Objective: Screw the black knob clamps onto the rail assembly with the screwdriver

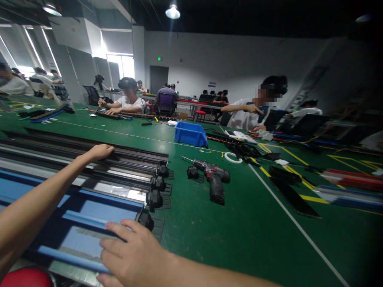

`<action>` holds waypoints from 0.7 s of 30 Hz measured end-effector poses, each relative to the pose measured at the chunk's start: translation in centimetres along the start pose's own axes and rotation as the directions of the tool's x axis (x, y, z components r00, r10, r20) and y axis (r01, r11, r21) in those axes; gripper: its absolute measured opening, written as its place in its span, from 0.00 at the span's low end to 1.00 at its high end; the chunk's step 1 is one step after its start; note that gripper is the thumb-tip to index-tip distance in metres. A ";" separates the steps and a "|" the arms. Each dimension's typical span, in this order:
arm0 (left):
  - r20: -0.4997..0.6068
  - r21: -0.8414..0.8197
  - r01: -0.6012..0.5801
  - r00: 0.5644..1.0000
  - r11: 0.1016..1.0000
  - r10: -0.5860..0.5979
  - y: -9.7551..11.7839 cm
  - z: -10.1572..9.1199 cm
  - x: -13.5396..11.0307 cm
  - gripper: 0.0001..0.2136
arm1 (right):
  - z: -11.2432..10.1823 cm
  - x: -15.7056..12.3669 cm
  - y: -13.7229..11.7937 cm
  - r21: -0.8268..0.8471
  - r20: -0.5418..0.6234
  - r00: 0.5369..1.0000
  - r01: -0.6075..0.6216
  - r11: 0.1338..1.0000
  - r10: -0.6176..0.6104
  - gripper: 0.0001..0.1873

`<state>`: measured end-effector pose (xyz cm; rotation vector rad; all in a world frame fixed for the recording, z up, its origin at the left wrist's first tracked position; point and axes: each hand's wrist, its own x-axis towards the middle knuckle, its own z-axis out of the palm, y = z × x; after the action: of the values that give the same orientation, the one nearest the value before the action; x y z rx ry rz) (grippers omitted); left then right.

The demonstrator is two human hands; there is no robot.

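Note:
Several long rails (89, 167) lie side by side on the green table (239, 231), some black, some blue and silver, each ending in a black caster wheel (154, 198). My left hand (101, 151) reaches far out and curls its fingers over the edge of a black rail at the back. My right hand (131, 255) lies close to me on the nearest blue rail (77, 235), fingers bent and pressing on it, just beside the nearest caster (146, 218).
A cordless drill (214, 177) lies right of the casters. Behind it stand a blue bin (190, 134) and a white ring (232, 158). Dark strips and cables lie at the right. Other people sit working at the far edge and at tables beyond.

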<state>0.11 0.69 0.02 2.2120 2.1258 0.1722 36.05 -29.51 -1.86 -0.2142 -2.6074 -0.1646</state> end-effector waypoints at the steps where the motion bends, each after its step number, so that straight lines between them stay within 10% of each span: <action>1: -0.002 0.001 0.000 1.000 1.000 0.000 0.0 0.0 -0.1 0.23 | 0.1 0.0 -0.1 -0.003 -0.002 1.000 -0.001 1.000 0.001 0.23; 21: -0.091 0.134 0.054 0.995 0.989 -0.042 2.6 -1.1 -3.0 0.24 | -1.9 1.0 -0.5 0.065 -0.009 1.000 -0.019 0.998 0.020 0.15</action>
<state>2.44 -2.49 1.33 2.2630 2.3005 0.1273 36.02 -30.21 0.22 -0.2157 -2.5960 -0.0740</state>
